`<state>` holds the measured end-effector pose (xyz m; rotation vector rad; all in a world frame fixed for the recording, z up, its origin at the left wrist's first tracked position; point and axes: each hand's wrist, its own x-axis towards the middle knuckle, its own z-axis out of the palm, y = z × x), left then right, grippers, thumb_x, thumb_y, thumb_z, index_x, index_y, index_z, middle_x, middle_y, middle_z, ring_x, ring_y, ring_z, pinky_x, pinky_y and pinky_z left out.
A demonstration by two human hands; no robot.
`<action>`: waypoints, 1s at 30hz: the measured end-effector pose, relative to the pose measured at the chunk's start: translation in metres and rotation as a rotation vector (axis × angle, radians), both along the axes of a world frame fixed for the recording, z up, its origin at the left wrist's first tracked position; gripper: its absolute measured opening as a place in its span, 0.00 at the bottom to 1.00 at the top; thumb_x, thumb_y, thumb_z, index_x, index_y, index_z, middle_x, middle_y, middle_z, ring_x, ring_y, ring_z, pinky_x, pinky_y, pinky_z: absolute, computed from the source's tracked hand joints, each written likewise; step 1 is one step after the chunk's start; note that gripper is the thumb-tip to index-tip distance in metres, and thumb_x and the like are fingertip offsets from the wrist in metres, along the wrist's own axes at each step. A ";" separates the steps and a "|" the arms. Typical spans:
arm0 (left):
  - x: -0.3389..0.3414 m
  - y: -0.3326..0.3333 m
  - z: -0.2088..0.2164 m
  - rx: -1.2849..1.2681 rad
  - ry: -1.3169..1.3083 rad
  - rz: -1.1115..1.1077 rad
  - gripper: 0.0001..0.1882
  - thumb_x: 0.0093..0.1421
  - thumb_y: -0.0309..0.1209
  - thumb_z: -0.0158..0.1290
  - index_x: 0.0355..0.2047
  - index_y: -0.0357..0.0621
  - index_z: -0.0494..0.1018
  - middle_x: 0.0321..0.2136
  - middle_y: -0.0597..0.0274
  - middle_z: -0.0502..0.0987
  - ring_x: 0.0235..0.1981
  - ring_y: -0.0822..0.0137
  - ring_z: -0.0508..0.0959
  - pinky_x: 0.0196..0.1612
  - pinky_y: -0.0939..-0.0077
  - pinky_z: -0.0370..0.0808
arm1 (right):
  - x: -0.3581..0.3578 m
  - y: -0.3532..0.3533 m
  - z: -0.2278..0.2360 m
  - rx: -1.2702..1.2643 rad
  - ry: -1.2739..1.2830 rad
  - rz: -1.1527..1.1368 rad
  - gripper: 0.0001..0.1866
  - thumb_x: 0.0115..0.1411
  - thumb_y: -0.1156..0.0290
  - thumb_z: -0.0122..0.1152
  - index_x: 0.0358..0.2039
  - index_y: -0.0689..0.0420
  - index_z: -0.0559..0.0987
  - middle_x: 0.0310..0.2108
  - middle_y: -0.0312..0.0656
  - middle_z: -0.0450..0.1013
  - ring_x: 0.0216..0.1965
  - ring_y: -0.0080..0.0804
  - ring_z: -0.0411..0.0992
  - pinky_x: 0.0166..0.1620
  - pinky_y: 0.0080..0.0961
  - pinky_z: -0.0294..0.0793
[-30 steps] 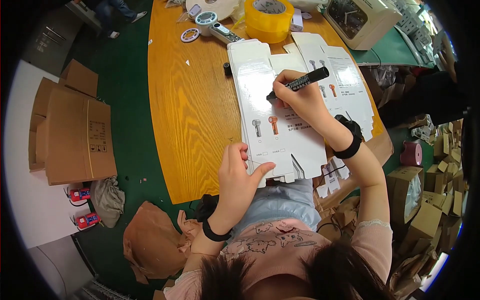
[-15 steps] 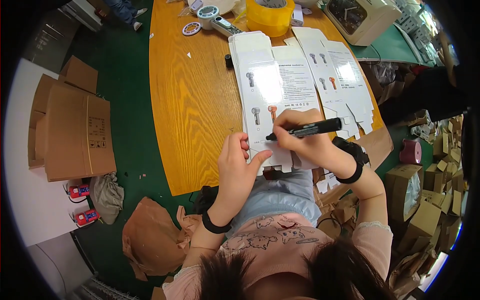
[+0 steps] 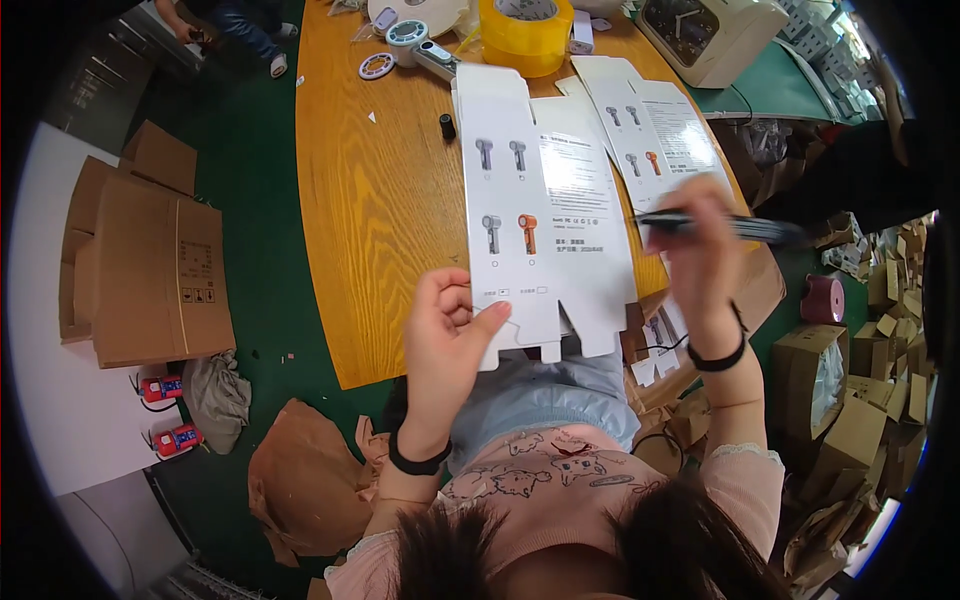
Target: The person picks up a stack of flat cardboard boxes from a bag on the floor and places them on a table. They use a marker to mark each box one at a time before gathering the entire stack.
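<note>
My left hand [image 3: 447,335] grips the near left edge of a flattened white printed box [image 3: 590,285], thumb on top and fingers bent under the edge. Pictures of grey and orange handheld fans show on the box, with small tick boxes below; one seems to carry a dark mark. To the right of it, my right hand [image 3: 703,255] holds a black marker [image 3: 765,230], raised and smeared by motion, its tip pointing left. More flattened boxes [image 3: 690,125] of the same kind lie at the right. A black cap [image 3: 447,126] stands left of the held box.
On the far side of the wooden table [image 3: 375,250] are a yellow tape roll [image 3: 525,40], a handheld fan [image 3: 435,58], a round ring piece [image 3: 377,66] and a cream clock device [image 3: 705,38]. Cardboard cartons [image 3: 160,265] stand at the left; another person's legs [image 3: 245,30] show beyond.
My right hand has lifted the marker off the box and swung it up and right. My left hand has shifted left with the box, turning its fan pictures more into view.
</note>
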<state>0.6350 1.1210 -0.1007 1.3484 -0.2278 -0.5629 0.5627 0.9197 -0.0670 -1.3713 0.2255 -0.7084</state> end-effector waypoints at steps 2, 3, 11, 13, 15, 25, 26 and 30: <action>-0.003 -0.013 0.013 -0.074 0.012 0.005 0.22 0.48 0.23 0.57 0.40 0.33 0.58 0.26 0.59 0.71 0.25 0.74 0.72 0.29 0.84 0.70 | -0.020 -0.017 0.013 0.069 -0.095 -0.228 0.11 0.55 0.63 0.46 0.25 0.58 0.66 0.21 0.37 0.63 0.18 0.23 0.63 0.20 0.13 0.61; -0.005 -0.026 0.025 -0.152 0.021 -0.009 0.22 0.49 0.23 0.56 0.41 0.32 0.57 0.27 0.58 0.72 0.26 0.74 0.73 0.29 0.85 0.71 | -0.036 -0.035 0.019 0.008 -0.221 -0.256 0.12 0.56 0.63 0.44 0.25 0.60 0.67 0.21 0.40 0.65 0.18 0.24 0.64 0.20 0.15 0.63; -0.001 -0.060 0.019 0.357 -0.916 0.005 0.25 0.44 0.27 0.59 0.41 0.34 0.62 0.29 0.58 0.69 0.27 0.70 0.70 0.28 0.78 0.70 | -0.008 -0.046 0.024 -0.281 -0.144 -0.197 0.08 0.56 0.71 0.46 0.26 0.62 0.69 0.21 0.39 0.67 0.19 0.23 0.67 0.21 0.15 0.63; 0.005 -0.039 0.005 0.513 -0.754 0.011 0.26 0.43 0.32 0.60 0.39 0.32 0.61 0.32 0.47 0.64 0.35 0.51 0.67 0.37 0.66 0.65 | 0.015 -0.039 0.013 -0.311 0.034 -0.076 0.07 0.55 0.72 0.48 0.25 0.63 0.70 0.18 0.38 0.67 0.18 0.21 0.67 0.22 0.15 0.65; 0.010 -0.025 -0.006 0.565 -0.697 -0.008 0.25 0.43 0.32 0.60 0.37 0.33 0.62 0.31 0.49 0.65 0.33 0.54 0.67 0.36 0.68 0.66 | 0.042 -0.033 -0.003 -0.316 0.114 0.127 0.07 0.54 0.72 0.50 0.24 0.63 0.71 0.16 0.36 0.67 0.17 0.19 0.67 0.21 0.14 0.64; 0.012 -0.014 -0.021 0.549 -0.420 -0.050 0.23 0.40 0.32 0.62 0.32 0.35 0.64 0.26 0.59 0.65 0.23 0.69 0.65 0.27 0.77 0.67 | 0.098 -0.014 -0.036 -0.365 0.341 0.253 0.07 0.52 0.74 0.51 0.22 0.65 0.71 0.16 0.33 0.66 0.17 0.14 0.63 0.20 0.10 0.61; 0.012 -0.014 -0.022 0.543 -0.437 -0.036 0.22 0.40 0.31 0.63 0.31 0.35 0.64 0.24 0.62 0.66 0.21 0.72 0.65 0.26 0.80 0.66 | 0.098 -0.015 -0.036 -0.365 0.345 0.253 0.07 0.52 0.74 0.51 0.22 0.65 0.71 0.16 0.33 0.66 0.17 0.14 0.63 0.20 0.10 0.61; 0.012 -0.015 -0.023 0.530 -0.467 -0.008 0.20 0.40 0.29 0.64 0.30 0.36 0.66 0.21 0.67 0.67 0.19 0.79 0.64 0.23 0.86 0.65 | 0.096 -0.015 -0.038 -0.460 0.367 0.224 0.07 0.52 0.74 0.50 0.22 0.64 0.71 0.16 0.33 0.66 0.16 0.14 0.63 0.20 0.10 0.61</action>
